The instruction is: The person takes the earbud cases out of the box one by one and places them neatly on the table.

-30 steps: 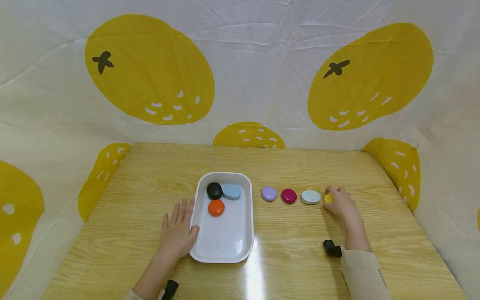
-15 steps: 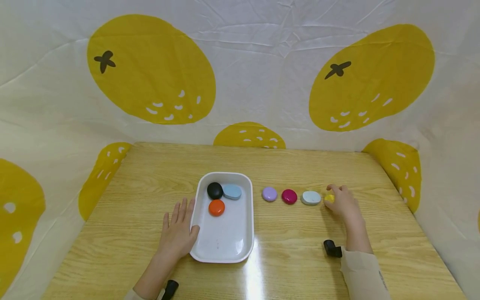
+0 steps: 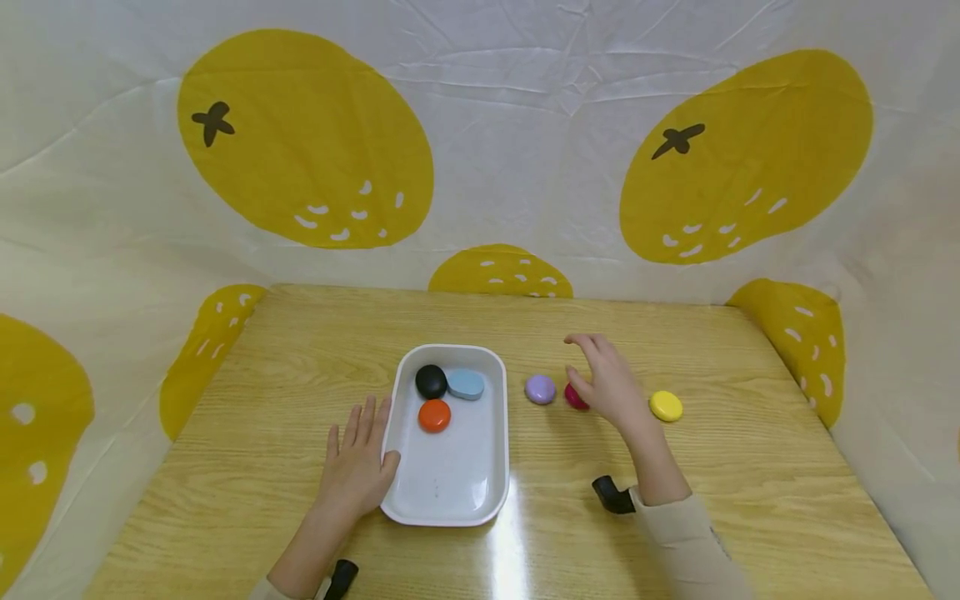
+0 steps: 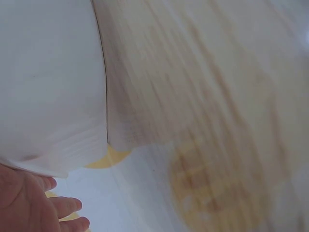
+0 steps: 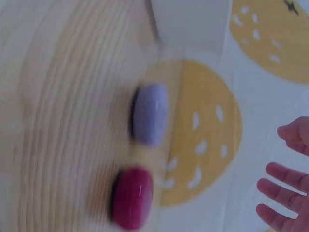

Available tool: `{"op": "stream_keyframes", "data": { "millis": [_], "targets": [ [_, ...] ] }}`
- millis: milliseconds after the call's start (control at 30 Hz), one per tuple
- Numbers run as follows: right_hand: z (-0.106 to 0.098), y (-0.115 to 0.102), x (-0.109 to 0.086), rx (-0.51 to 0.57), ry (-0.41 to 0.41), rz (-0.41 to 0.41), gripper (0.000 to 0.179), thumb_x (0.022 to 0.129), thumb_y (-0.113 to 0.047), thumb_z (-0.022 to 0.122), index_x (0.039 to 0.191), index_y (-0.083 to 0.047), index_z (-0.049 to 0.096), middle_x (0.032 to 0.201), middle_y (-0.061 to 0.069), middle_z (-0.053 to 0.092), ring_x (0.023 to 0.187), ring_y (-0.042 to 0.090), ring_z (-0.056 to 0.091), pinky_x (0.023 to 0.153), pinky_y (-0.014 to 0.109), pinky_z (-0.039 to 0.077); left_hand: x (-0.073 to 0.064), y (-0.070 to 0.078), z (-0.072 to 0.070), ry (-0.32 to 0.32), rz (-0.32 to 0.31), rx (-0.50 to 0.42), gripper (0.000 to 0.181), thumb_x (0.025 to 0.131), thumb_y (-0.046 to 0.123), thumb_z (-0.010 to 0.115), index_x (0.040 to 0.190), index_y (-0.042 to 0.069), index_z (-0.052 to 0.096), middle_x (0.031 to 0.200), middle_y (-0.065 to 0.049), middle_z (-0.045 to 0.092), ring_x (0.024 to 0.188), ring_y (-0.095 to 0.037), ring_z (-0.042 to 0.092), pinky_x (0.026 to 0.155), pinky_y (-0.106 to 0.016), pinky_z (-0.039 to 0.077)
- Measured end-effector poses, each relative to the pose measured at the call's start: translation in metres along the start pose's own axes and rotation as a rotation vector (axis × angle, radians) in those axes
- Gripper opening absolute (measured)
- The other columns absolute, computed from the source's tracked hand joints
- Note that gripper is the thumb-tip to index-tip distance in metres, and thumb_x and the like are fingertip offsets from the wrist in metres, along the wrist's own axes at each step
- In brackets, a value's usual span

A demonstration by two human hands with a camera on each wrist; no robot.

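My left hand (image 3: 354, 467) lies with straight, spread fingers along the left side of the white tray (image 3: 497, 467), its thumb over the rim. Inside that tray sit a black round piece (image 3: 431, 382), a light blue oval piece (image 3: 466, 384) and an orange round piece (image 3: 434, 415). Above the row on the table hovers my right hand (image 3: 617, 387), fingers apart and holding nothing visible. It partly covers the crimson round piece (image 3: 575, 397), which the right wrist view shows beside the lilac piece (image 5: 151, 114). The pale oval piece is hidden behind this hand.
A yellow round piece (image 3: 666, 406) lies on the wooden table (image 3: 300, 350) to the right of my right forearm. Behind the table hangs a white cloth (image 3: 517, 167) printed with yellow fruit. A black wrist device (image 3: 613, 495) sticks out from my right sleeve.
My right hand has let go of the yellow piece, which stays on the table. The hand has moved left over the crimson and pale pieces. My left hand has stayed put.
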State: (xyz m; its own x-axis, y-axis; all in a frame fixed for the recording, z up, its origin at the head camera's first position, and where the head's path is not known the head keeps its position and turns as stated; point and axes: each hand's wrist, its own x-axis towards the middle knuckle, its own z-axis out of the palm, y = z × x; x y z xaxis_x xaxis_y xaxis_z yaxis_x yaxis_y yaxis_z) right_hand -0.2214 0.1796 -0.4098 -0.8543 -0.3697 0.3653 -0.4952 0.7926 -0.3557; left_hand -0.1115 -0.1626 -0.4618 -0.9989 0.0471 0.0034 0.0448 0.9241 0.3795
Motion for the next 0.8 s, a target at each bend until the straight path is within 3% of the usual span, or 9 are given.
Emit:
{"op": "stream_keyframes", "data": {
  "millis": [167, 400, 600, 800],
  "targets": [
    [0.023, -0.035, 0.012, 0.007, -0.022, -0.124, 0.044, 0.08, -0.012, 0.064, 0.122, -0.009, 0.051, 0.116, 0.013, 0.053, 0.108, 0.03, 0.05, 0.09, 0.046, 0.044, 0.0, 0.0, 0.0, -0.002, 0.0, -0.006, 0.068, 0.088, 0.024, 0.046, 0.147, 0.01, 0.016, 0.151, -0.018, 0.013, 0.137, -0.038, 0.012, 0.106, -0.06, 0.006],
    [0.05, -0.074, 0.022, -0.037, -0.124, -0.291, 0.049, 0.079, -0.016, 0.067, 0.125, -0.012, 0.051, 0.119, 0.011, 0.052, 0.108, 0.028, 0.053, 0.093, 0.042, 0.044, 0.0, 0.0, 0.0, -0.007, -0.004, -0.008, 0.068, 0.088, 0.024, 0.045, 0.147, 0.01, 0.016, 0.151, -0.018, 0.012, 0.137, -0.038, 0.011, 0.106, -0.06, 0.005],
    [0.065, -0.096, 0.025, -0.093, -0.231, -0.42, 0.049, 0.081, -0.021, 0.065, 0.127, -0.016, 0.049, 0.127, 0.01, 0.048, 0.111, 0.028, 0.051, 0.091, 0.043, 0.045, 0.0, 0.0, -0.001, -0.008, -0.003, -0.015, 0.067, 0.088, 0.023, 0.045, 0.147, 0.009, 0.016, 0.151, -0.018, 0.013, 0.137, -0.038, 0.011, 0.106, -0.06, 0.005],
    [0.082, -0.111, 0.026, -0.2, -0.378, -0.49, 0.051, 0.084, -0.021, 0.059, 0.133, -0.019, 0.045, 0.134, 0.008, 0.045, 0.122, 0.023, 0.043, 0.098, 0.04, 0.038, 0.0, 0.001, -0.001, -0.005, 0.0, -0.015, 0.067, 0.088, 0.023, 0.046, 0.147, 0.009, 0.017, 0.15, -0.019, 0.015, 0.137, -0.039, 0.012, 0.106, -0.061, 0.006]
  ]
}}
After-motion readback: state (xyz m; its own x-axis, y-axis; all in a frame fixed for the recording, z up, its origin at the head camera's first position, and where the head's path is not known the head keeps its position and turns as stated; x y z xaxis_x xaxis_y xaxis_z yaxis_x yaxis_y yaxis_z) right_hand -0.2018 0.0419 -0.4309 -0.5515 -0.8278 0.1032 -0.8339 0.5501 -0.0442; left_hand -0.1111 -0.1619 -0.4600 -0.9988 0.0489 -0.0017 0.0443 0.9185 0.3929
